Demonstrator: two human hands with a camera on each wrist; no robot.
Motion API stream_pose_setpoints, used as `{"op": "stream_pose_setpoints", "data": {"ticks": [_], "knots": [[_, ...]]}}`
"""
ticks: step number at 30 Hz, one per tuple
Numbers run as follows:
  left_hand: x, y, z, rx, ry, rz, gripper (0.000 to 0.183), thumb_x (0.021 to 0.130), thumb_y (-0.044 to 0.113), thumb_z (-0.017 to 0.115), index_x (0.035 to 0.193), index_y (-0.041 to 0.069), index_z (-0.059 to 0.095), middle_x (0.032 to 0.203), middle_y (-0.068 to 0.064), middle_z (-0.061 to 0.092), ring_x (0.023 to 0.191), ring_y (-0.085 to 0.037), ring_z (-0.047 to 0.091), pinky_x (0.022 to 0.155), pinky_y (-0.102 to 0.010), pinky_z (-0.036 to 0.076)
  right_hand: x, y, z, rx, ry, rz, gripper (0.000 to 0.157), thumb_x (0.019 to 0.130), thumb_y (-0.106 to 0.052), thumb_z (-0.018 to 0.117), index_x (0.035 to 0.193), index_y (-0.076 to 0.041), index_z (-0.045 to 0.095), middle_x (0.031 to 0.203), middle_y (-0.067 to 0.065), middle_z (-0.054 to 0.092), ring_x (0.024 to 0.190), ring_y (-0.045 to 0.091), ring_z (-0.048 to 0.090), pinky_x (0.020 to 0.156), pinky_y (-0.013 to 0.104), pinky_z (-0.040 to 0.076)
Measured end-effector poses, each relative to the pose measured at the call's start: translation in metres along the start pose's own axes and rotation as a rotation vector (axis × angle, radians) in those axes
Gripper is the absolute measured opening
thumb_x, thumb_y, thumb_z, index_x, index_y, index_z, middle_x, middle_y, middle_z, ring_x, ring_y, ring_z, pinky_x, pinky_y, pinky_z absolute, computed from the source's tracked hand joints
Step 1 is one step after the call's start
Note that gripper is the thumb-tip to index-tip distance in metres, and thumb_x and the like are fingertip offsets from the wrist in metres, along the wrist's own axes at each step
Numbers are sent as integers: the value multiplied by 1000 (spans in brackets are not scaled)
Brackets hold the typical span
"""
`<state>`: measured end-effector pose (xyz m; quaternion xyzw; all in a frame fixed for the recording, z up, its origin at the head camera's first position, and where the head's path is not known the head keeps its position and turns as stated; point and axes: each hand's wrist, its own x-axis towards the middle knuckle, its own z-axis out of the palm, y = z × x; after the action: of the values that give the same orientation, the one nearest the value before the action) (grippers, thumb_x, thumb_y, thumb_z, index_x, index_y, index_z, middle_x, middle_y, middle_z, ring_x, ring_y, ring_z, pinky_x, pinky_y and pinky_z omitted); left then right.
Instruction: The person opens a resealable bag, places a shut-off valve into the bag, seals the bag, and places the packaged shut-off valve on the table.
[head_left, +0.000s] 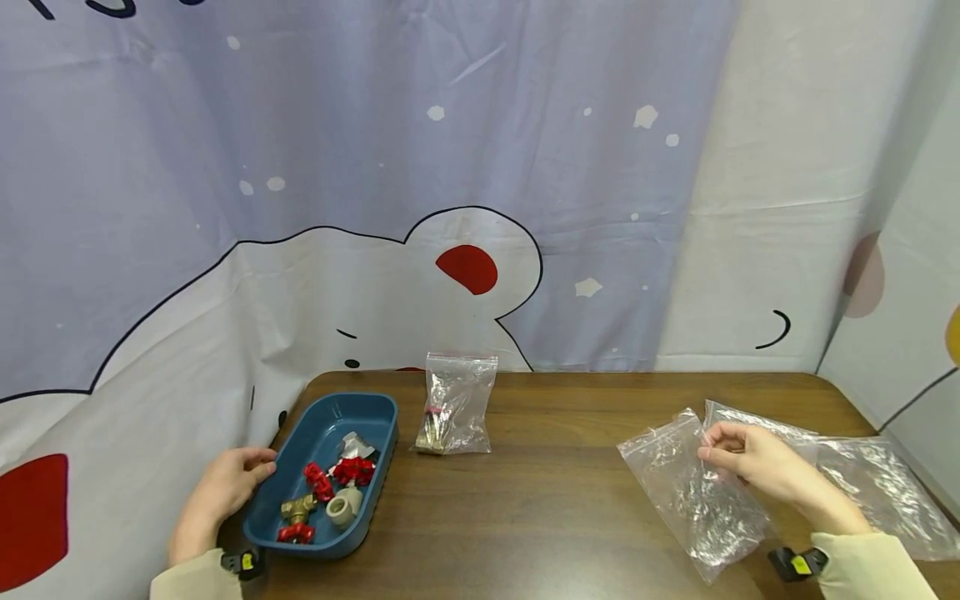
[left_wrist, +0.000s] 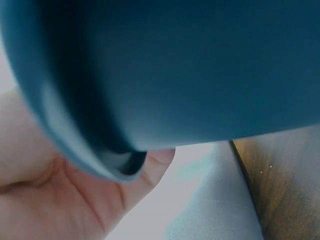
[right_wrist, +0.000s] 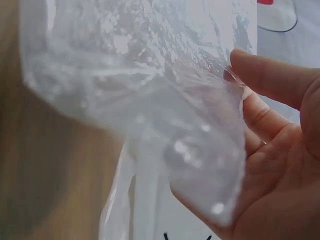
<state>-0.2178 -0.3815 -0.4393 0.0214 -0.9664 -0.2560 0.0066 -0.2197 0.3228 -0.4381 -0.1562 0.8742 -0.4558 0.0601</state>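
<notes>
My right hand (head_left: 757, 462) pinches a clear zip bag (head_left: 693, 492) near its top edge, thumb against fingers; the bag hangs down over the right part of the table. In the right wrist view, the crinkled plastic (right_wrist: 135, 95) spreads in front of the palm. My left hand (head_left: 225, 492) lies along the outer left side of a blue tray (head_left: 378, 500), fingertips right at its rim. The tray holds a brass valve (head_left: 298, 508) with a red handle, other red-handled parts (head_left: 352, 471), a beige pipe fitting (head_left: 345, 507) and a silvery piece (head_left: 356, 447).
Another zip bag (head_left: 459, 404) with a brass, red-topped part inside stands at the table's back. More flat clear bags (head_left: 885, 492) lie at the right, under and beside my right forearm. Behind the brown wooden table (head_left: 525, 508) hangs a printed curtain (head_left: 585, 192).
</notes>
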Motion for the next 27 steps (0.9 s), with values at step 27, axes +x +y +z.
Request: {"op": "stream_pose_setpoints", "data": {"ticks": [27], "knots": [[-1, 2, -2, -9, -25, -22, 28, 96, 14, 62, 112, -8, 66, 109, -25, 66, 103, -43, 58, 86, -56, 44, 68, -92, 54, 262, 123, -92, 21, 92, -9, 67, 100, 8, 58, 78, 5, 62, 54, 9, 47, 51, 24, 43]]}}
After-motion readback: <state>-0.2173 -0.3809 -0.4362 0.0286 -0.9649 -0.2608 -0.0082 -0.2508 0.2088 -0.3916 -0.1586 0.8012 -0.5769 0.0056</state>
